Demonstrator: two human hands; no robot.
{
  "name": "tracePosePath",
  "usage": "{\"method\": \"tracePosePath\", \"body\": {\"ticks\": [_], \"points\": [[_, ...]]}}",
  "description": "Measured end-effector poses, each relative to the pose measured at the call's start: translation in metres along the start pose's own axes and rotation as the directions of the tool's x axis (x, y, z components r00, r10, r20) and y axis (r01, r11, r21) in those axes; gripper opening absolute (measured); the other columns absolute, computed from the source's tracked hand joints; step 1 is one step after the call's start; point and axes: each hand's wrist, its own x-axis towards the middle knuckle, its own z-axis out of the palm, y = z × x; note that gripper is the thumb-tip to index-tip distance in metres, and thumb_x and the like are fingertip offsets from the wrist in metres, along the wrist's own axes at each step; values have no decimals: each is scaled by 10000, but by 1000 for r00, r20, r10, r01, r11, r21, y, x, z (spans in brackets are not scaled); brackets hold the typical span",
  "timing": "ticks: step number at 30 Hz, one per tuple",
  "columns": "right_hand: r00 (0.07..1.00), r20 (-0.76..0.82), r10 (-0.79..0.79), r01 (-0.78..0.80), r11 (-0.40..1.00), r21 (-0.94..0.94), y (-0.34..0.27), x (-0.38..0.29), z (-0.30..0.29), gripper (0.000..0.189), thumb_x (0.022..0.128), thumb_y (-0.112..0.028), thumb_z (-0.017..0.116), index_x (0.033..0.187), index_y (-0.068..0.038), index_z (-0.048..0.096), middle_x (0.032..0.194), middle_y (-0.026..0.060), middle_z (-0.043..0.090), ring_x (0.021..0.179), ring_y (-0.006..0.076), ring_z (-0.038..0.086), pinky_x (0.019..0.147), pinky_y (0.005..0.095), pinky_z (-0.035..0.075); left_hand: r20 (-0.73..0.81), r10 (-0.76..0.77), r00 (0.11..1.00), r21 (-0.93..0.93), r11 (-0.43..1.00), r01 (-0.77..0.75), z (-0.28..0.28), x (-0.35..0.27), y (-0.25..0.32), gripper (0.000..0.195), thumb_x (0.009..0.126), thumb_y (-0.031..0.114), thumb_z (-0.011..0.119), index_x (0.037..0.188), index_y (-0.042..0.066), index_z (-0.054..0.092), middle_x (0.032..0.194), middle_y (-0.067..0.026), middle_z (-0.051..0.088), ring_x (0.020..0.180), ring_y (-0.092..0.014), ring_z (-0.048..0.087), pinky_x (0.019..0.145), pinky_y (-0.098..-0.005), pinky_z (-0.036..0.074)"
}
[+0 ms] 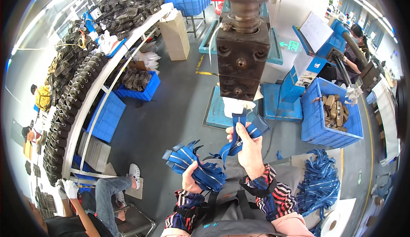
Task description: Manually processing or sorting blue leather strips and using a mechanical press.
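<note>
My left hand [191, 178] grips a thick bundle of blue zippers [195, 163], their metal teeth showing as pale lines. With my right hand [250, 149] I hold a few more blue zippers [236, 137]; one end reaches up to the white cloth [231, 106] below a dark metal machine head [242, 56]. Another folded zipper end [260, 127] sticks out to the right of my fingers. Whether the zipper touches the machine is hidden by the cloth. Beside me on the right lies a heap of blue zippers [320, 182].
A blue crate [333, 134] with tan pieces stands by a blue machine [293, 76]. On the left, a long white table [72, 147] bears dark pouches [69, 121] and plaid pieces [128, 9]. A seated co-worker in white gloves [69, 188] is close by. A white roll [331, 222] lies lower right.
</note>
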Motion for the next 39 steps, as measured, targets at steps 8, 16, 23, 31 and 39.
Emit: {"method": "tracePosePath", "body": {"ticks": [8,16,23,31,39], "points": [[988,-122,92,-93,996,3,-6,8,11,140,822,-157,544,845,-29,596,722,96,624,569,130,586,495,211,441,8,36,999,-9,999,-36,2,-1,-1,297,715,43,561,1010,58,532,780,-53,568,756,-192,562,704,-392,490],[998,-20,68,-69,994,-89,-8,10,3,104,800,-133,571,778,-32,584,637,84,601,442,99,515,402,195,387,-31,50,998,-8,999,-50,5,-3,0,287,718,36,556,1003,61,545,802,-50,577,763,-173,565,712,-390,492],[992,33,125,-114,968,-224,-26,15,-8,99,765,-102,610,698,-39,574,565,85,569,384,85,442,370,185,324,42,61,997,-4,998,-61,17,-14,4,305,704,34,563,1006,27,518,893,-39,561,771,-166,550,703,-369,488],[980,102,169,-138,957,-256,-26,20,-13,104,769,-121,611,723,-30,591,549,64,562,382,55,422,362,178,300,8,102,995,2,995,-102,8,-7,1,326,719,26,537,1042,64,521,845,-41,571,795,-171,551,721,-384,487],[998,14,61,-58,987,-152,-24,16,-17,108,769,-116,611,717,-28,576,566,79,569,388,76,432,372,183,316,26,51,998,7,999,-51,17,-14,4,331,722,36,545,1051,64,518,810,-52,571,778,-180,559,719,-386,489]]}}
